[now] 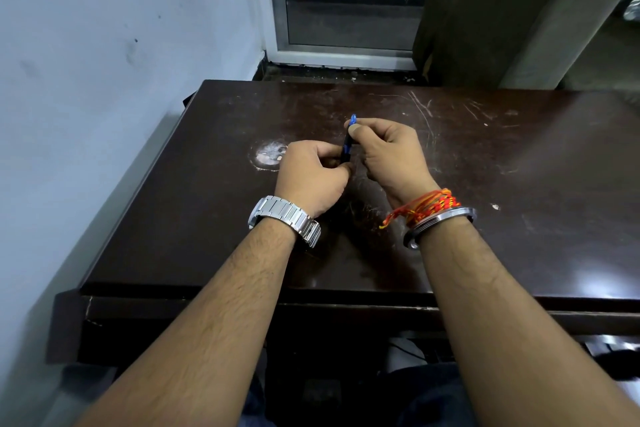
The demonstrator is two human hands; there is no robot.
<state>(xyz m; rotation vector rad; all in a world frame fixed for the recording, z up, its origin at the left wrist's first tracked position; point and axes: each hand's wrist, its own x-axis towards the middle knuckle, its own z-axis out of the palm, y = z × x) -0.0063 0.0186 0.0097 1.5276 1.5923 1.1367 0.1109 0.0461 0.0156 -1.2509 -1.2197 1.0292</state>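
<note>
While left hand (311, 174) pinches blue pen (346, 148) low, right hand (391, 153) pinches top; lettering too small to read.

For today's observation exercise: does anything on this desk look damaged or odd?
Yes. The dark desk top is worn: a pale round patch lies beside the left hand gripping the blue pen, and fine scratches cross the far side.

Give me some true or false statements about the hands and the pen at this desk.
The left hand and right hand both hold the blue pen. True.
The metal watch sits on the right wrist. False: it is on the left wrist.
The pen lies flat on the desk. False: it is held up off the desk.
The right wrist wears red-orange threads and a steel bangle. True.
</note>
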